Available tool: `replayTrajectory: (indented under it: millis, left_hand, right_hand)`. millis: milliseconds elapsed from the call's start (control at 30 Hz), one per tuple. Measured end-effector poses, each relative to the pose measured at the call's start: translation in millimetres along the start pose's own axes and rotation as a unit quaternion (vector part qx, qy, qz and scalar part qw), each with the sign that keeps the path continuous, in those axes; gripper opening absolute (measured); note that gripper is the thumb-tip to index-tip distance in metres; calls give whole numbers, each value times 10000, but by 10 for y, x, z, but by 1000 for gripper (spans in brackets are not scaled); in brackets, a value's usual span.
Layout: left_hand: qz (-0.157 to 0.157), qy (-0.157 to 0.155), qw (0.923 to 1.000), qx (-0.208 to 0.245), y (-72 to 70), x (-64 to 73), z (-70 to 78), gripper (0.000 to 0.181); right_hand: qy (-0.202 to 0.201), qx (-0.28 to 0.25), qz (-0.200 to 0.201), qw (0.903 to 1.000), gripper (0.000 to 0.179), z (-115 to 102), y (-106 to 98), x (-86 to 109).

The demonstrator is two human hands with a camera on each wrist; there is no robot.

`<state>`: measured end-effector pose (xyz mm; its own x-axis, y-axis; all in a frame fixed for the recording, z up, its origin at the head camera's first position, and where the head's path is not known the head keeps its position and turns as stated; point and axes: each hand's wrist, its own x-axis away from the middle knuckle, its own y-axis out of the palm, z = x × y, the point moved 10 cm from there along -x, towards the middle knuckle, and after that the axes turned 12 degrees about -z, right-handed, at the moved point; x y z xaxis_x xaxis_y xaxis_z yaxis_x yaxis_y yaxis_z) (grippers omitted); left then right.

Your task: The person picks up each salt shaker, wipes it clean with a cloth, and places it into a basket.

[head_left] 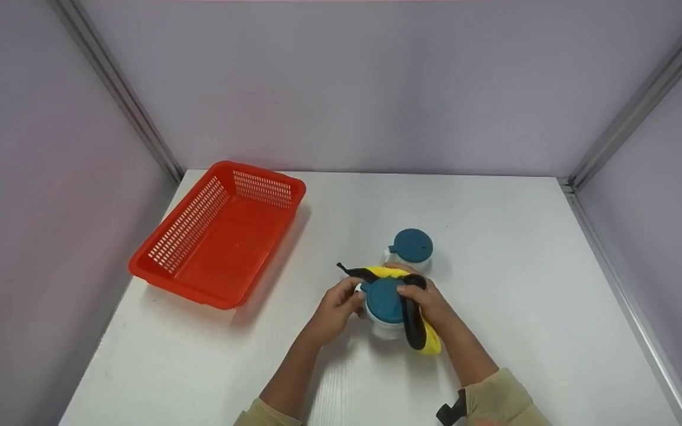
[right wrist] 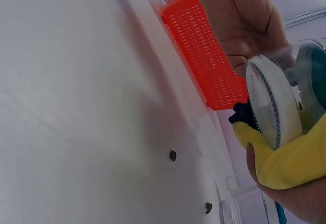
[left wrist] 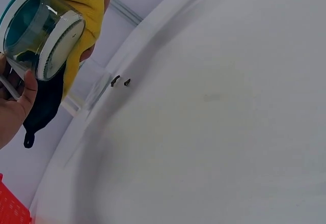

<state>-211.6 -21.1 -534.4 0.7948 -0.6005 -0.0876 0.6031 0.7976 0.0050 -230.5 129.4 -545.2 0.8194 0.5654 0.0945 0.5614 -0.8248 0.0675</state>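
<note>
A clear jar (head_left: pixel 385 300) with a teal lid, white handle and white base is held above the table between both hands. The fingers and thumb of my left hand (head_left: pixel 334 312) pinch the handle, seen also in the left wrist view. Around the jar's far and right sides lies a yellow and black cloth (head_left: pixel 414 322), with a small loop at its dark end (left wrist: pixel 29 140). My right hand (head_left: pixel 433 303) grips the jar through this cloth, thumb near the lid's edge. Just behind stands a second jar (head_left: pixel 413 246) with a matching teal lid, partly hidden by the right hand.
A red plastic basket (head_left: pixel 267 269) with slotted sides stands at the table's left. The white table (head_left: pixel 512 284) is bounded by pale panels at the back and sides. In the right wrist view, small dark bits (right wrist: pixel 173 155) show on the white surface.
</note>
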Motion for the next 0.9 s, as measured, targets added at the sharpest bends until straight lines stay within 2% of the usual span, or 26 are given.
replayTrajectory:
  millis: [133,267,400,600,833,900]
  left_hand:
    - [-176,129,9998,23,6,-45,-151,25]
    - [-385,224,9989,127,34,-56,-156,27]
    - [-467,67,9986,223,33,-68,-182,29]
    - [-514,-156,9985,91,20,-115,-198,28]
    - [-493,-321,9983,29,19,-181,-216,24]
    - [-447,-317,9985,3,13,-198,-208,24]
  right_hand:
    - [59,-130,-305,9994,56,20,35,-21]
    - [113,-243,-515,9983,57,40,63,-37]
    - [271,-267,-527,9979,56,56,68,-52]
    - [507,-135,-563,9970,53,98,45,-75]
    - [488,-64,-551,9973,53,133,-11,-88]
    - [525,-108,-418,9977,54,155,-37,-76]
